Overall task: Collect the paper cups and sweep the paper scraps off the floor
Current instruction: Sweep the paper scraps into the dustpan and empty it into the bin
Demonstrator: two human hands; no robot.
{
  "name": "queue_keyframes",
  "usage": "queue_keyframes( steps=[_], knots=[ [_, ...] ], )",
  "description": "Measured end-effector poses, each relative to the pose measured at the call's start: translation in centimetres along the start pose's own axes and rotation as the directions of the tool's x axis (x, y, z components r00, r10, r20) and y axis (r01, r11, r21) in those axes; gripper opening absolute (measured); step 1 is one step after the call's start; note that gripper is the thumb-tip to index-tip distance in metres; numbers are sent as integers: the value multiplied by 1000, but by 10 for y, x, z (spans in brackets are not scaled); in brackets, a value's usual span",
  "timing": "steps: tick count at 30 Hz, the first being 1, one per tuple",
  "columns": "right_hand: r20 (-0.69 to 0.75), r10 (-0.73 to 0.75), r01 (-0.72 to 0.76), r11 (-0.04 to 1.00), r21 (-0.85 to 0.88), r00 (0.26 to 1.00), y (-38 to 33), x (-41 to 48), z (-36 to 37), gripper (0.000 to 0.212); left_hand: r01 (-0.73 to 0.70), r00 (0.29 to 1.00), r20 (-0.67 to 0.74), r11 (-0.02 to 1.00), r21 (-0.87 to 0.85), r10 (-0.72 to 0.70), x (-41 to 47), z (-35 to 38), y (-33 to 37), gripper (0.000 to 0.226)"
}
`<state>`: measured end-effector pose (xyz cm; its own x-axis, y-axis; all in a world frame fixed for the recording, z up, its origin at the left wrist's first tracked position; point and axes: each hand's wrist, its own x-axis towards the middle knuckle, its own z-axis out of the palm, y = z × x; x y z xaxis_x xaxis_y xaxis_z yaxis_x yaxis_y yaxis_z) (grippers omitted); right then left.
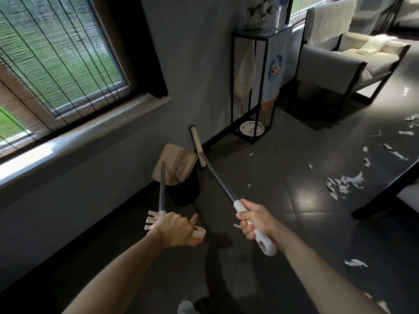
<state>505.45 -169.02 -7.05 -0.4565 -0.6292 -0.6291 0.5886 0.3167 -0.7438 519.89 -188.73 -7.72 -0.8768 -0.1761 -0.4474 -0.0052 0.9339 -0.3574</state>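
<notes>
Head view, looking down at both forearms. Left hand (175,230) is curled round the comb-toothed top of the long-handled dustpan (174,165); its pole runs forward, and the beige pan sits tipped up near the wall (192,64), over a dark bin-like shape (187,191) that is hard to make out. Right hand (256,219) is wrapped tight on the white grip of the broom (217,177). The broom's long axis runs from that fist forward and to the left, ending at the broom head (196,145), which is close to the skirting, just beside the pan. Paper scraps (344,183) lie the other way: the main heap is on the dark floor (283,141) well to the right of the right hand, with looser bits trailing further right, a few specks mid-floor, and one piece just beside the right fist. No paper cups are in view. A metal stand (232,87) and an armchair (328,62) line the far side. Judgement: tools are in hand and sweeping has not begun. The brush end points away from the litter, so the head needs to swing rightward across the floor. The right hand is the nearer to the heap, and the pan would follow from the left.
</notes>
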Motion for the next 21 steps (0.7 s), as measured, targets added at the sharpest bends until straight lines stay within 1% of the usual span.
queue_keyframes(
  steps=[4,7,8,10,11,13,14,16,17,18,19,20,21],
  knots=[
    [-28,17,-16,1000,9,999,0,-3,0,67,71,996,-44,997,-41,-73,6,-6,-18,89],
    [-41,8,-7,1000,17,999,-8,-5,-2,68,134,986,-89,989,-66,-140,4,-24,-36,88],
    [-43,2,-1,1000,18,999,-12,-5,-2,68,164,979,-106,982,-98,-174,2,-33,-41,86],
    [-48,-9,9,1000,5,999,-21,-8,-1,67,251,941,-161,933,-257,-297,-4,-56,-52,80],
    [-51,-17,17,1000,-3,999,-25,-9,1,66,292,902,-198,880,-373,-383,-9,-69,-61,76],
    [-52,-41,40,999,-19,998,-34,-17,7,63,319,786,-250,717,-619,-566,-21,-97,-83,67],
    [-46,-54,53,998,-26,997,-38,-21,10,61,290,719,-263,622,-728,-644,-29,-112,-96,63],
    [-34,-76,76,997,-19,997,-45,-30,16,54,142,574,-296,449,-882,-764,-48,-141,-128,58],
    [-30,-86,86,996,-8,996,-49,-36,19,47,57,507,-325,408,-911,-798,-59,-151,-143,58],
    [-29,-94,94,996,1,995,-51,-42,23,40,0,463,-356,402,-916,-812,-70,-158,-156,59],
    [-30,-99,99,995,10,995,-52,-49,27,34,-21,459,-375,412,-911,-805,-79,-163,-166,59],
    [-34,-104,105,994,16,994,-51,-55,30,30,-21,492,-377,422,-906,-785,-86,-164,-171,59],
    [-43,-113,113,993,14,993,-48,-62,34,28,-16,551,-367,430,-903,-750,-92,-163,-171,61]
  ],
)
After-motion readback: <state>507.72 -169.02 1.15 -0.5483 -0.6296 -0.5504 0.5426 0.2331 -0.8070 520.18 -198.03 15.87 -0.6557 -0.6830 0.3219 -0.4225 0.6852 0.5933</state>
